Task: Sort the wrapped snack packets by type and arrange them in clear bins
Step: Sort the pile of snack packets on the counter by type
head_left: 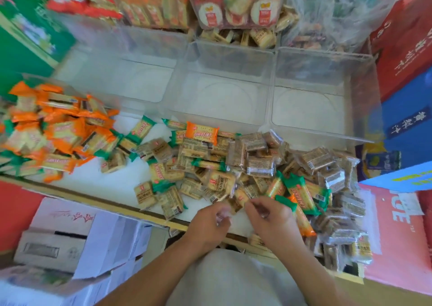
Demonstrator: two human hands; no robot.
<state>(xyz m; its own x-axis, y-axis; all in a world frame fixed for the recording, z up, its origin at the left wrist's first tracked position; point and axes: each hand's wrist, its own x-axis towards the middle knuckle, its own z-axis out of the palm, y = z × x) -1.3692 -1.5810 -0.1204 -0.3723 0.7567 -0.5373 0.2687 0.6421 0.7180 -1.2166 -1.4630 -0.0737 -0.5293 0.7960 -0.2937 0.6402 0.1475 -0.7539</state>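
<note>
Two curled hands, left hand and right hand, are touching the snack packets at six o'clock; whether they are gripping any, I cannot tell. At twelve the clear bins are standing.

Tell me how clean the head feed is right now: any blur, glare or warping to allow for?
Head view: motion blur smears the left edge, the green box and orange packets; the left hand and right hand are soft at the fingertips; the middle pile is sharper; wide-angle bends the clear bins; light is even, no hard shadows.
</note>
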